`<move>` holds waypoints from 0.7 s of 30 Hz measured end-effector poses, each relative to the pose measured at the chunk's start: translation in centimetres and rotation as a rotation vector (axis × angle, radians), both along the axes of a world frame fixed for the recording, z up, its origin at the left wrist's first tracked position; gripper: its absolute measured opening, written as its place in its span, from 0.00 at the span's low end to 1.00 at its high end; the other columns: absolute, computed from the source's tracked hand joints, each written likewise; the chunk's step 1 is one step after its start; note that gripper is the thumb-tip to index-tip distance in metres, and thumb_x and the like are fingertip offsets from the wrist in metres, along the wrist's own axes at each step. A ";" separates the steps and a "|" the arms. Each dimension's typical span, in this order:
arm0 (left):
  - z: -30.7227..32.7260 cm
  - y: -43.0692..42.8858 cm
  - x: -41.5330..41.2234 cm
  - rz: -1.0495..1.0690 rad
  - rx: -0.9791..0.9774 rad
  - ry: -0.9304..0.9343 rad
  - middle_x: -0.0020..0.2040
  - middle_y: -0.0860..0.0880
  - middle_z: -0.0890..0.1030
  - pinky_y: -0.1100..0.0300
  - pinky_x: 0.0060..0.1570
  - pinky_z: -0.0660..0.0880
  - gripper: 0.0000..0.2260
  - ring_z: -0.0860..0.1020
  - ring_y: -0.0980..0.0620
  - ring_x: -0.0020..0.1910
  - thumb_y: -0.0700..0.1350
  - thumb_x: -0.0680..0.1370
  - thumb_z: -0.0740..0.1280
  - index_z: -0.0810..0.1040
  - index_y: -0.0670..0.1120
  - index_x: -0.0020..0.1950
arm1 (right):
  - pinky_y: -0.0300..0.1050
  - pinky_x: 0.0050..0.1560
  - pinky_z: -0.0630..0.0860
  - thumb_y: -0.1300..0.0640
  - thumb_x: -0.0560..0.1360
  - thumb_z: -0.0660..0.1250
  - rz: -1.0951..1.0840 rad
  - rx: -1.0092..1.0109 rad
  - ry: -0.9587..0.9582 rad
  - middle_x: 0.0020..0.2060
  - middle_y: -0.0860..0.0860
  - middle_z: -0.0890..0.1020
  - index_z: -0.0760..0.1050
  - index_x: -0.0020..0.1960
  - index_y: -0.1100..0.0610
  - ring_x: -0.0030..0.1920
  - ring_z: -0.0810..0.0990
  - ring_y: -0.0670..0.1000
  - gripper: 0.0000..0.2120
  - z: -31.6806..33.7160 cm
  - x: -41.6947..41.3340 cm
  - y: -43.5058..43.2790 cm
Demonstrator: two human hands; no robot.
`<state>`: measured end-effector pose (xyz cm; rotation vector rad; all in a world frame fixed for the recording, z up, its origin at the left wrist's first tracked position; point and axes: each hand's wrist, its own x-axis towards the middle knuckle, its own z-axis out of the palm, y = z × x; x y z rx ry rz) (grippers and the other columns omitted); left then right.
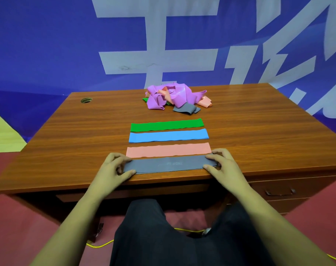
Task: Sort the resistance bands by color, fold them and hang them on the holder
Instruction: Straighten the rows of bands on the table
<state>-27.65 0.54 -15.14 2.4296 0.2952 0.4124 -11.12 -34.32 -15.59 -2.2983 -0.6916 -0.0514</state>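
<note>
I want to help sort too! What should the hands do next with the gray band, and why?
Probably let go and reach for the loose gray piece at the near edge of the pile. The gray band already lies flat, lined up beside the pink band, with the left hand and right hand pinching its ends, and the pile still holds unsorted bands.

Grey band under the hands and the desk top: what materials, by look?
Flat grey resistance band: likely thin latex or rubber, matte; lies limp in flat layers, faint print. Brown desk top: probably wood-grain laminate, slight sheen; could be veneer.
</note>
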 end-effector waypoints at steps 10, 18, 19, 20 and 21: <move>6.0 0.0 7.4 -0.006 0.099 -0.101 0.46 0.50 0.77 0.69 0.40 0.66 0.06 0.73 0.58 0.38 0.42 0.75 0.71 0.80 0.47 0.51 | 0.47 0.66 0.69 0.52 0.76 0.66 -0.058 -0.018 -0.129 0.60 0.55 0.78 0.79 0.59 0.60 0.63 0.74 0.53 0.16 6.4 6.5 5.7; 8.1 0.6 19.3 0.015 0.178 0.002 0.44 0.48 0.75 0.60 0.45 0.66 0.03 0.73 0.50 0.42 0.41 0.74 0.68 0.80 0.45 0.47 | 0.53 0.65 0.70 0.53 0.75 0.65 -0.014 -0.190 -0.063 0.59 0.59 0.77 0.77 0.62 0.61 0.63 0.74 0.58 0.19 8.5 13.1 13.2; 7.9 0.8 20.4 0.026 0.179 0.019 0.44 0.48 0.75 0.60 0.45 0.66 0.03 0.74 0.49 0.43 0.41 0.74 0.68 0.80 0.45 0.46 | 0.54 0.65 0.70 0.54 0.74 0.65 -0.016 -0.202 -0.054 0.59 0.60 0.77 0.76 0.62 0.61 0.62 0.74 0.59 0.19 8.4 13.8 13.8; 7.7 1.1 21.7 0.036 0.176 0.032 0.44 0.48 0.75 0.60 0.45 0.66 0.04 0.74 0.48 0.44 0.40 0.73 0.67 0.80 0.45 0.46 | 0.54 0.65 0.70 0.54 0.74 0.65 -0.023 -0.214 -0.041 0.59 0.60 0.76 0.76 0.62 0.61 0.62 0.74 0.59 0.19 8.3 14.8 14.3; 7.5 1.3 22.9 0.047 0.169 0.042 0.46 0.47 0.76 0.59 0.47 0.68 0.04 0.75 0.47 0.46 0.40 0.73 0.67 0.80 0.45 0.46 | 0.54 0.65 0.70 0.55 0.74 0.65 -0.028 -0.228 -0.031 0.60 0.60 0.75 0.75 0.64 0.60 0.62 0.74 0.60 0.20 8.1 15.8 14.8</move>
